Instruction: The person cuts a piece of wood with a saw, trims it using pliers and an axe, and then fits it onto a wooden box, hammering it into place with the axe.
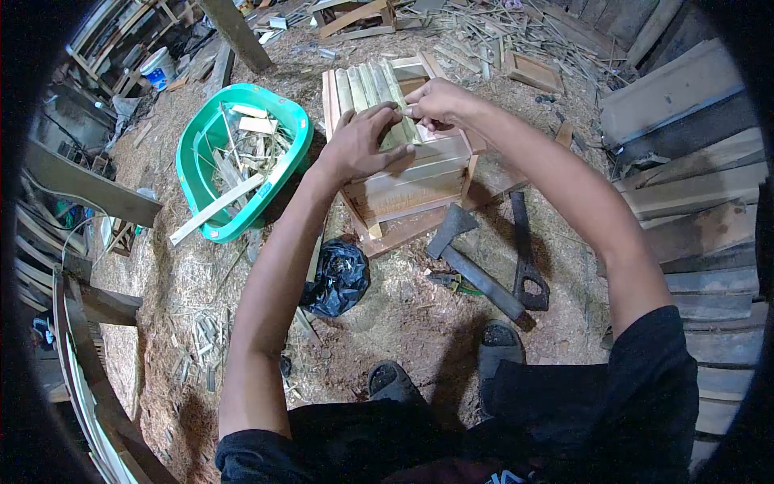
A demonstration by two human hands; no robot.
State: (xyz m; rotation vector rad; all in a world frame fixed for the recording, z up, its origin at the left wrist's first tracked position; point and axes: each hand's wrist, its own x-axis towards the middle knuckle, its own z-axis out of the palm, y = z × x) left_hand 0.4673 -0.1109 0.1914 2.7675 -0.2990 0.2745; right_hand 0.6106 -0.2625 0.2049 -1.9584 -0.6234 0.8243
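Observation:
A small wooden box [411,181] stands in front of me, with several pale narrow wooden slats [360,87] laid side by side over part of its top. My left hand [363,145] rests on the near ends of these slats, thumb and fingers apart. Close beside it, my right hand [442,105] is closed, its fingers curled in a pinch against the edge slat. Whatever sits between those fingers is too small or hidden to make out. To the right of the slats, part of the box top is open.
A hatchet [476,262] and a handsaw [526,258] lie on the sawdust-covered ground before my feet. A green tub [300,129] of wood scraps stands left, near a black plastic bag [337,278]. Planks [701,185] line the right side. A wooden post [235,34] rises behind.

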